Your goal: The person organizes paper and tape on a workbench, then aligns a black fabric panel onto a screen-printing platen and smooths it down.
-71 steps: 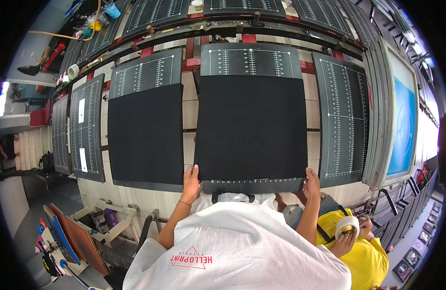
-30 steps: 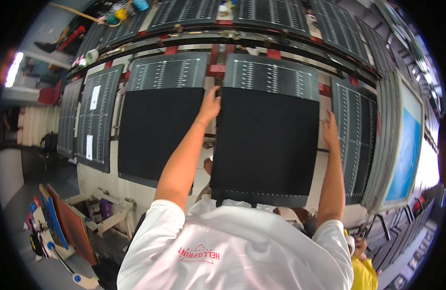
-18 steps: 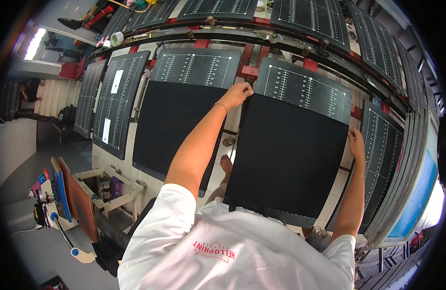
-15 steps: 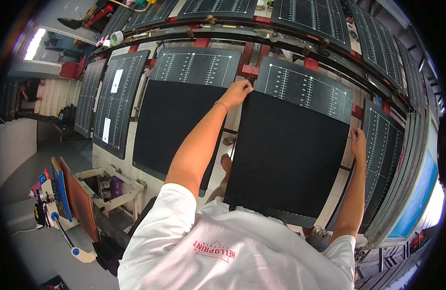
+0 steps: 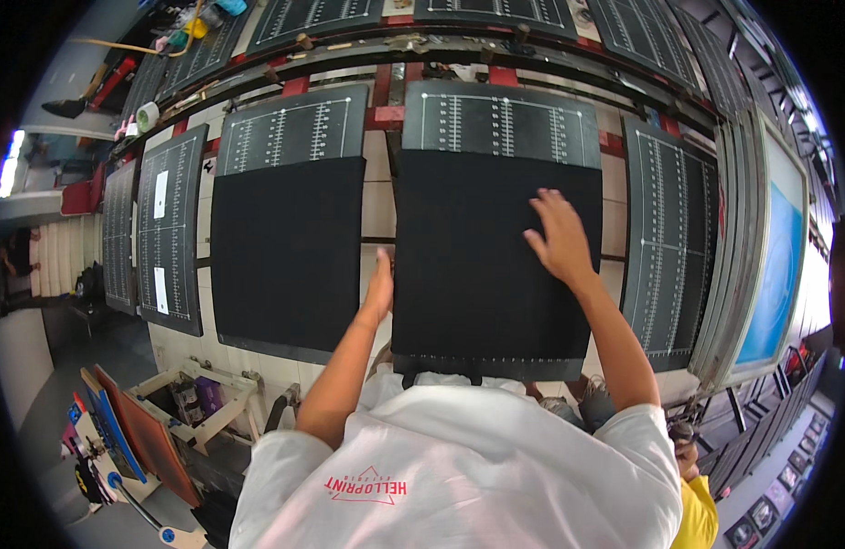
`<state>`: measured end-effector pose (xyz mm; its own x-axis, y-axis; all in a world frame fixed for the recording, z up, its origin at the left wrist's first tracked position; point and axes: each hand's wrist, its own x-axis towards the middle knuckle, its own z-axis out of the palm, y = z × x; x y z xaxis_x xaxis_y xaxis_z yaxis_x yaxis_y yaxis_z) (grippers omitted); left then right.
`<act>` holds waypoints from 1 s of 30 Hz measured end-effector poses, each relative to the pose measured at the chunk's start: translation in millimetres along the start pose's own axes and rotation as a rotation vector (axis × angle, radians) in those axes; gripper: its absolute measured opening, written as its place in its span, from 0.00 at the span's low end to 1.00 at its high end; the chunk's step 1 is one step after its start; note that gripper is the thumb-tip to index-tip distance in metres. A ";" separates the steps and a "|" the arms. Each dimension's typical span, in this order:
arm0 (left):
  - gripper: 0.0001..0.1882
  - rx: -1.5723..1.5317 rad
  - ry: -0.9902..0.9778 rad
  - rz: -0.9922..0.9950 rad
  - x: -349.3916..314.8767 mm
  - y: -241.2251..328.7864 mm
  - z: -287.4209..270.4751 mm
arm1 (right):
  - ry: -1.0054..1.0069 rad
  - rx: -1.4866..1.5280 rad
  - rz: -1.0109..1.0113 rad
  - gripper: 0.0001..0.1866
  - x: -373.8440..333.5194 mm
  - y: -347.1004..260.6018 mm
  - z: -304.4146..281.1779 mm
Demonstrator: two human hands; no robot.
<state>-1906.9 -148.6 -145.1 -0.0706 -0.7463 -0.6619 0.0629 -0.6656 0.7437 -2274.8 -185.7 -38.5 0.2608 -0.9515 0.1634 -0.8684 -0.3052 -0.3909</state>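
Note:
A black fabric piece [image 5: 491,256] lies flat over the dark printing board in front of me, whose far end [image 5: 482,128] shows white ruler markings. My right hand [image 5: 561,238] is over the right part of this fabric with its fingers spread and the palm down. At the fabric's left edge is my left hand [image 5: 379,288], seen from the side, its fingers stretched out; whether it touches the edge I cannot tell. A second black fabric piece [image 5: 285,252] covers the neighbouring board to the left. Neither hand holds anything.
Marked bare boards stand on the left [image 5: 172,238] and right [image 5: 669,247]. Framed screens [image 5: 761,256] lean at the far right. A red and black rail [image 5: 386,117] runs behind. A white wheeled frame [image 5: 198,403] stands lower left; a person's yellow sleeve [image 5: 697,512] shows lower right.
My hands have come back from the fabric's far corner and right side. The left is now lower along the left edge; the right is over the cloth, fingers spread. The view has shifted right.

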 end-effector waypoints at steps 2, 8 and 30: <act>0.41 -0.094 -0.009 -0.155 -47.7 -26.0 -1.4 | -0.061 -0.054 -0.083 0.30 -3.0 -5.1 11.7; 0.33 -0.098 -0.087 -0.096 -112.4 -52.2 -10.7 | -0.028 -0.206 -0.081 0.34 11.7 12.0 34.4; 0.11 -0.186 -0.094 0.006 -143.4 -59.5 -35.5 | 0.460 1.674 1.283 0.15 -301.1 -4.4 29.6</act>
<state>-1865.2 -2.3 -97.7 -0.1617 -0.7517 -0.6393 0.2456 -0.6581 0.7117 -2337.0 101.0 -112.8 -0.3260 -0.6128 -0.7199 0.7136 0.3400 -0.6125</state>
